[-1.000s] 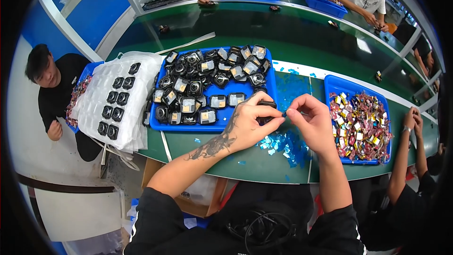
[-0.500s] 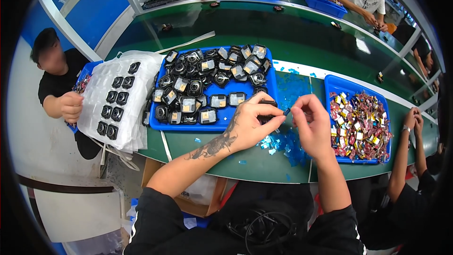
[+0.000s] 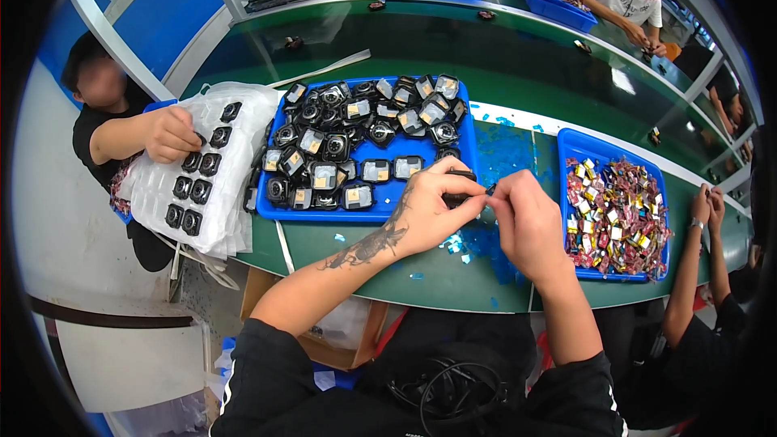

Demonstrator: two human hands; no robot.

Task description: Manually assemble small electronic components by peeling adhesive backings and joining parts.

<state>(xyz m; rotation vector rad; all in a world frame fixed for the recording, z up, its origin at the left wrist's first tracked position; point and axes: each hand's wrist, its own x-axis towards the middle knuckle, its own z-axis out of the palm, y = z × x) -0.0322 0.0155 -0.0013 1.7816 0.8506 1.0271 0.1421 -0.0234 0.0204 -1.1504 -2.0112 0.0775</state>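
My left hand (image 3: pixel 430 206) has its fingers wrapped round a black watch case (image 3: pixel 455 201), mostly hidden by the fingers. At the right edge of that case my right hand (image 3: pixel 528 222) makes a pinch, its fingertips meeting the left ones. What sits in the pinch is too small and covered to make out. Beneath both hands, scraps of blue film (image 3: pixel 506 267) lie scattered on the green table. Left of my hands stands a blue tray (image 3: pixel 340 216) heaped with similar square black cases, several showing grey and tan inner faces.
A blue bin (image 3: pixel 615 275) of small red, white and yellow parts stands at right. On the left, a co-worker's hand (image 3: pixel 171 137) reaches over a stack of white plastic trays (image 3: pixel 150 202) with black cases. Beyond runs a green conveyor belt (image 3: pixel 486 57) carrying a few parts.
My right hand has moved left and closed in on the left fingertips; the blue piece between them no longer shows. The co-worker's hand at left has moved over the white tray.
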